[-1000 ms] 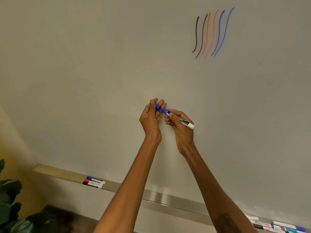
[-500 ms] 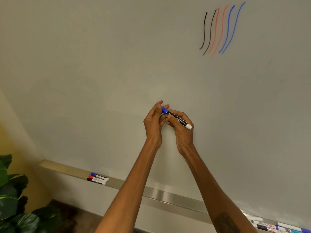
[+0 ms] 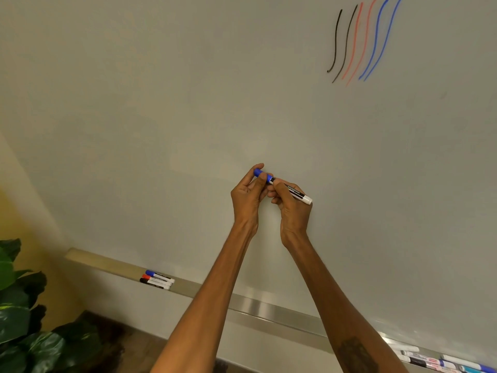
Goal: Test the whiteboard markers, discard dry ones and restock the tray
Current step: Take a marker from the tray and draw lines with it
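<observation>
Both hands are raised in front of the whiteboard. My right hand grips the white-and-black barrel of a blue whiteboard marker. The marker's blue cap sits on its end, pinched by the fingers of my left hand. Black, red and blue test strokes mark the board at the upper right. The metal tray runs along the board's lower edge. Three markers with blue, red and black caps lie on its left part. Several more markers lie at its right end.
A large green leafy plant stands at the lower left beside a yellow wall. Dark floor shows below the tray.
The cap, apart from the marker a second ago in my left hand, is now seated on its blue end. The view has shifted left and down slightly.
</observation>
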Demonstrator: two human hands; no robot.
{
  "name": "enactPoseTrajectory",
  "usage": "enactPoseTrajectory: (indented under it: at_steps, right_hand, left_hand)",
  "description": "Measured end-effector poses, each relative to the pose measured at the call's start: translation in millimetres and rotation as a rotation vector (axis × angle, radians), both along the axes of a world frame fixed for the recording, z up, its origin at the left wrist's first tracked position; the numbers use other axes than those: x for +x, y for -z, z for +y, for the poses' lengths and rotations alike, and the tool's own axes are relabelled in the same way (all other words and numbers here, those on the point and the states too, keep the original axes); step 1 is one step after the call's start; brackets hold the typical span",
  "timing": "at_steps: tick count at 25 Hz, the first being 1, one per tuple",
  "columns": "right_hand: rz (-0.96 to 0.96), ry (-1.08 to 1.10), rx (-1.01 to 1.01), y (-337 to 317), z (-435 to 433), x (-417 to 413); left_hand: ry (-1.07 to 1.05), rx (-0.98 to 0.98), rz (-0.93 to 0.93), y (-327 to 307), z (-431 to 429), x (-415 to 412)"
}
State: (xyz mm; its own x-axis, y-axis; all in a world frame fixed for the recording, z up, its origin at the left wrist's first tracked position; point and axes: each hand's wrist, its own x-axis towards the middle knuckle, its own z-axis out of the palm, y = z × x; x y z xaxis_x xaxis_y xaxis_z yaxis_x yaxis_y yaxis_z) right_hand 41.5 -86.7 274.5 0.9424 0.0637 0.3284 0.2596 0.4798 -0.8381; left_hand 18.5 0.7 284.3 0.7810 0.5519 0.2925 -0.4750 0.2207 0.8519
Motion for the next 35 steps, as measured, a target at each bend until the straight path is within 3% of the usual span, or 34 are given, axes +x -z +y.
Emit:
enactPoseTrajectory:
  at_steps: [11,22,28,31,35]
  right_hand:
    - [0.076,-0.072,0.084,7.1,11.8,0.7]
    - [0.114,-0.129,0.076,26.7,30.5,-3.9]
    - [0.313,-0.327,0.118,63.2,59.0,-25.7]
    - [0.364,-0.382,-0.004,91.5,76.4,-31.2]
    - [0.333,-0.567,-0.367,129.0,114.6,-54.3]
  left_hand:
    - [0.028,-0.132,-0.029,9.6,2.3,-0.4]
    - [0.024,-0.041,0.009,27.5,26.0,-9.6]
    - [-0.072,-0.192,0.055,62.5,69.4,-34.4]
    - [-0.178,-0.233,0.096,87.7,100.3,-54.2]
    - [-0.275,-0.278,0.202,127.6,139.9,-87.6]
